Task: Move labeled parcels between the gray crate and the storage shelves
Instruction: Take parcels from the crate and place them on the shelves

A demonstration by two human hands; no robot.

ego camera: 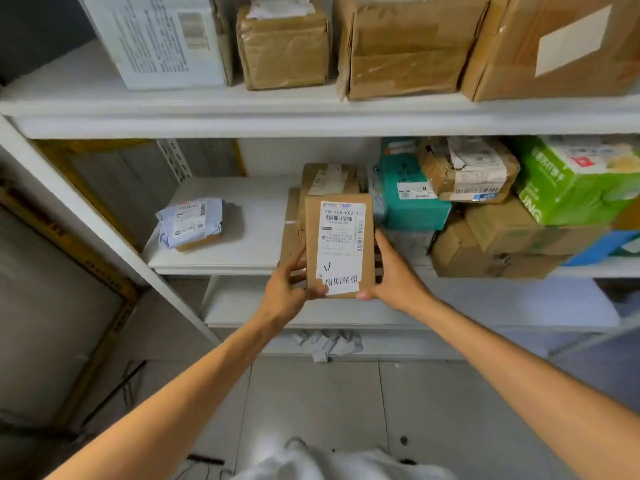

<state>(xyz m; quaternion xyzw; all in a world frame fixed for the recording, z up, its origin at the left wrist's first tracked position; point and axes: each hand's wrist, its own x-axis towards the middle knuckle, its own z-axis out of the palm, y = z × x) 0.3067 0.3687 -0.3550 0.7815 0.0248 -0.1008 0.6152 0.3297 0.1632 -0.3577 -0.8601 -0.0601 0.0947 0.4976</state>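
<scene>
Currently: parcel (341, 244) held upright before middle shelf (221, 259) edge. Left hand (284, 292) and right hand (395, 278) clasp its lower sides, fingers curled round; label faces the person, probably for reading.

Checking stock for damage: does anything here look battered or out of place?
Yes. The brown parcel between the teal box and the green box is crumpled and torn; paper scraps lie on the floor below.
</scene>
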